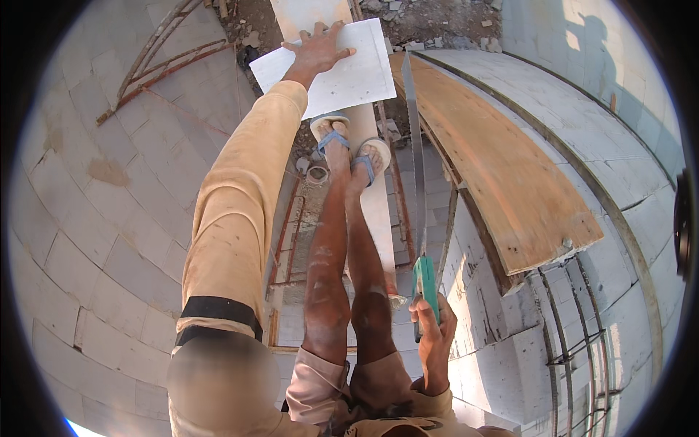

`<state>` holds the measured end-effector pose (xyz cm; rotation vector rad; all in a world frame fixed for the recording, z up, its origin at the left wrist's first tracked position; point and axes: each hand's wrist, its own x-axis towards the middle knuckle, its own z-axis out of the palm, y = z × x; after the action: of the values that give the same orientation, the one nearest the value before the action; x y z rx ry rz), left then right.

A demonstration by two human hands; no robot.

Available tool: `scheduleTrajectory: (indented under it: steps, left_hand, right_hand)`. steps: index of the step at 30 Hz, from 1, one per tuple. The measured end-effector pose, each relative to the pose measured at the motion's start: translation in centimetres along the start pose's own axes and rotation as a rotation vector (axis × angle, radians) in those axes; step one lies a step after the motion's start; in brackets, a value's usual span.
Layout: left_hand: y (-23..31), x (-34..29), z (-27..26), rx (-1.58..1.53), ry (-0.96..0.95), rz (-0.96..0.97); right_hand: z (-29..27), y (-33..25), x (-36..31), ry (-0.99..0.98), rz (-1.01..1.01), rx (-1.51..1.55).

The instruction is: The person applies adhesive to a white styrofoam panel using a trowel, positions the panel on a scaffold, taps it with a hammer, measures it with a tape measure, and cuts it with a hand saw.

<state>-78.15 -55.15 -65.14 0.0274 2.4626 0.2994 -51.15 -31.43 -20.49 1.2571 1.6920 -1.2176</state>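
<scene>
My left hand [316,52] lies with fingers spread on a white flat-faced block [349,84], pressing on its top. The block rests across a narrow pale plank [377,218], just beyond my sandalled feet. In my right hand [434,331] is a handsaw; my fingers wrap round its green handle [424,284]. The long toothed blade [416,153] points away from me, up past the right side of the block, apart from it. How thick the block is cannot be seen from above.
A broad wooden board [502,167] lies along the right, by a wall of pale blocks [633,175]. Steel bars [575,342] stick out near its close end. Reddish metal scaffold frames [156,80] stand at the left and below the plank. Rubble [444,22] covers the far ground.
</scene>
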Motion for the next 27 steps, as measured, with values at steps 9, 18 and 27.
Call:
scheduleTrajectory:
  steps: [9,18,27]
  left_hand:
    - [0.6,-0.5,0.2,-0.002,-0.030,0.012]
    - [0.9,-1.5,-0.9,-0.066,-0.004,0.024]
    - [6.1,-22.3,-9.8,-0.651,0.043,-0.019]
  right_hand:
    - [1.1,-2.1,-0.2,-0.008,-0.036,0.036]
    - [0.5,-2.7,0.0,-0.040,-0.183,0.122]
    - [-1.0,-8.4,-3.0,-0.068,-0.321,-0.048]
